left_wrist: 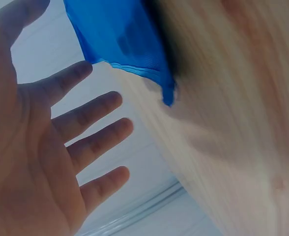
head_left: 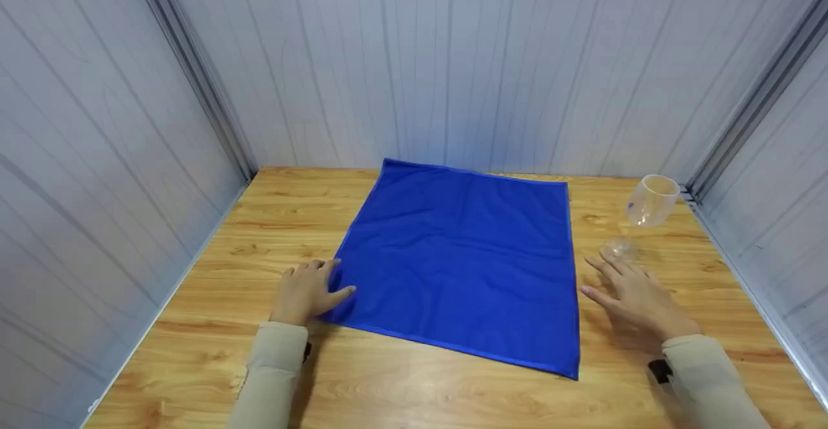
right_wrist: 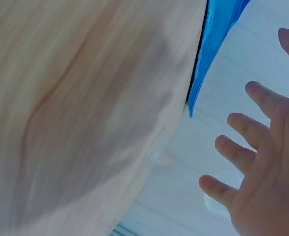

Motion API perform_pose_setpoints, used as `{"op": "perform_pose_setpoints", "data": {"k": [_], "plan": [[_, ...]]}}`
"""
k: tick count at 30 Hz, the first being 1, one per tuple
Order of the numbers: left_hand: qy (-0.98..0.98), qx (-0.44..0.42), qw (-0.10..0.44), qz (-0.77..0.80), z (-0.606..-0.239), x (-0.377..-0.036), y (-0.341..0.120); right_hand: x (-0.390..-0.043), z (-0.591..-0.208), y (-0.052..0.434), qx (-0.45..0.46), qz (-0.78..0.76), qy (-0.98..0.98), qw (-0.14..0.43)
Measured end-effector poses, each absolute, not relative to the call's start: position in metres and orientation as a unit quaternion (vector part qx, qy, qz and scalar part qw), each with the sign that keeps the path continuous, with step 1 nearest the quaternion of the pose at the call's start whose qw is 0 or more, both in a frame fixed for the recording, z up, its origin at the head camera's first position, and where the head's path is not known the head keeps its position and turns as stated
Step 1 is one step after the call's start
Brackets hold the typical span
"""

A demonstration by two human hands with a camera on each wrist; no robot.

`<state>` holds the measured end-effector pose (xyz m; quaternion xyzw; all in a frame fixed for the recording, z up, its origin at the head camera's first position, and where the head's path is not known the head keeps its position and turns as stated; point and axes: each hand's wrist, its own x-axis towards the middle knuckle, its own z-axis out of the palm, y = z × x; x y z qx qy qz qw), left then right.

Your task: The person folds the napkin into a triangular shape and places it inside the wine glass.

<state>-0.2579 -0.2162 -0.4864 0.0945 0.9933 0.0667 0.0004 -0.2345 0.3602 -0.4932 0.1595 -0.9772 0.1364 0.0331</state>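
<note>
A blue cloth [head_left: 459, 261] lies spread out on the wooden table, lightly creased, its near edge slanting down to the right. My left hand [head_left: 307, 292] is above the cloth's left edge, fingers spread and holding nothing; in the left wrist view its palm [left_wrist: 29, 147] faces the camera beside the cloth [left_wrist: 122, 37]. To the right of the cloth is my right hand [head_left: 637, 296], fingers spread with nothing in them. Just beyond its fingertips stands a clear stemmed glass [head_left: 652, 201], upright, its base partly behind the fingers.
Pale panelled walls [head_left: 453, 60] close in the table at the back and both sides. Wooden tabletop [head_left: 213, 325] shows around the cloth. The glass stands near the back right corner.
</note>
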Motion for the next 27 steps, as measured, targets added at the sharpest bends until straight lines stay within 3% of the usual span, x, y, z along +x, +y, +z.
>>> {"op": "perform_pose_setpoints", "data": {"k": [12,23,27], "plan": [[0.991,0.129,-0.001,0.043,-0.486,-0.253,-0.198,-0.227,-0.493,0.337,0.208,0.132,-0.968,0.036],[0.989,0.121,0.038,0.080,-0.492,-0.249,-0.194,-0.221,-0.492,0.323,0.253,0.140,-0.957,0.020],[0.988,0.125,0.022,0.091,-0.494,-0.249,-0.194,-0.219,-0.492,0.319,0.286,0.163,-0.944,0.013]]}}
